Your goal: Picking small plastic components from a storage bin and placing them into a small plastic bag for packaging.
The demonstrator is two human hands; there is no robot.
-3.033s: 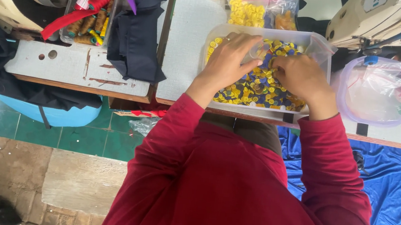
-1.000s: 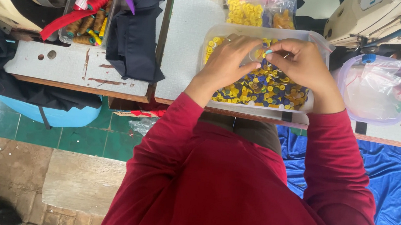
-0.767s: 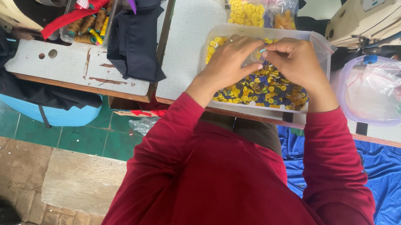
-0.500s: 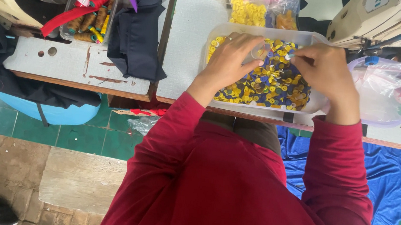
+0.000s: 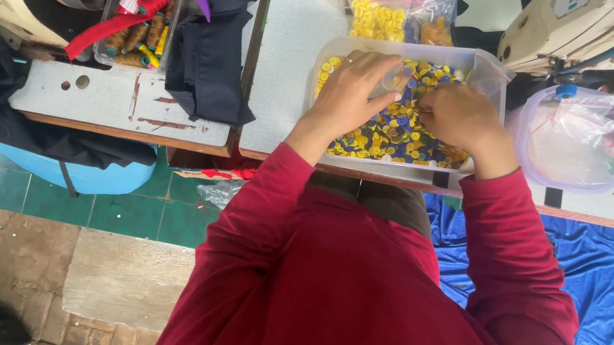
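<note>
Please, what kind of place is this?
Probably a small sewing workshop: a sewing machine stands on the table, thread spools fill a tray, and both hands sort through a clear tub of buttons.

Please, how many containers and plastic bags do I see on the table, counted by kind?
Clear tub of yellow and blue buttons: 1
Round clear container with purple rim: 1
Small clear bags of pieces: about 3
Tray of thread spools: 1
Total: about 6

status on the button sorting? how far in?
Done: small bags of yellow buttons lie filled behind the clear tub. In hand: both hands are in the tub; the left hand holds a small clear bag, the right hand picks among the buttons. Left: the tub holds many mixed yellow and blue buttons.
</note>
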